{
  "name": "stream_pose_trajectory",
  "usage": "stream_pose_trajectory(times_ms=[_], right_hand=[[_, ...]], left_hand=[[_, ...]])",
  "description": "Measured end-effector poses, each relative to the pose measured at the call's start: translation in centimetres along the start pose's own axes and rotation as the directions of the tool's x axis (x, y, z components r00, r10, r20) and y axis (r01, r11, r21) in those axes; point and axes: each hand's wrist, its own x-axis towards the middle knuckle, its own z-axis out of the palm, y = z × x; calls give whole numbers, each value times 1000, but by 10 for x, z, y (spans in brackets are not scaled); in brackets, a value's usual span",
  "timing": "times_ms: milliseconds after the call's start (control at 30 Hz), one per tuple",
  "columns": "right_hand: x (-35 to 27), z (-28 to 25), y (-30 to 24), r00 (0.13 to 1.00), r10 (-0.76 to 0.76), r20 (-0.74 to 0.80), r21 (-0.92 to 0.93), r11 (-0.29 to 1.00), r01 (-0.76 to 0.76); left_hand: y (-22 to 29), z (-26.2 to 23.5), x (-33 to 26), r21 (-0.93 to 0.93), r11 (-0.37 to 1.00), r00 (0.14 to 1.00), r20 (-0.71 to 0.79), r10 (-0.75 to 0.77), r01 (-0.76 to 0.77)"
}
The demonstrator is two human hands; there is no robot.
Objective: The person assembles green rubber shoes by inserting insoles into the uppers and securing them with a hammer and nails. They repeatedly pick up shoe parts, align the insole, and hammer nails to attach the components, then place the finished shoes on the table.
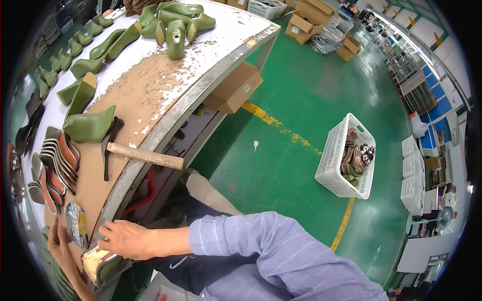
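My right hand [123, 239] is at the table's near edge, fingers curled down onto a shoe insole [95, 262] with a pale yellow, patterned face. Under the insole shows a green shoe last [108, 269], tilted and partly hidden. To its left, my left hand [61, 244] is raised with its fingers stretched out, holding nothing I can see. Between the hands and the insole stacks lies a small yellow and blue packet [76, 224] with a silvery top. Beyond it, stacked dark insoles with red edges [59, 155] stand beside a hammer [145, 154] with a wooden handle.
Several green shoe lasts [175, 40] cover the far part of the worn table [150, 85]. Beneath the table is a cardboard box [235, 89]. A white basket [331, 165] of insoles stands on the green floor at right. Open cartons [304, 25] lie farther back.
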Motion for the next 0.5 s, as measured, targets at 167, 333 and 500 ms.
stream_pose_trajectory(times_ms=[167,333,500], right_hand=[[8,1,2,997,-59,52,-53,997,61],[-2,-27,8,1000,-8,20,9,1000,8],[-9,-77,15,988,110,112,123,985,-123]], left_hand=[[70,37,-96,-112,992,998,-25,63,-66],[93,83,-101,-157,975,979,108,176,-158],[100,71,-99,-62,976,970,120,213,-207]])
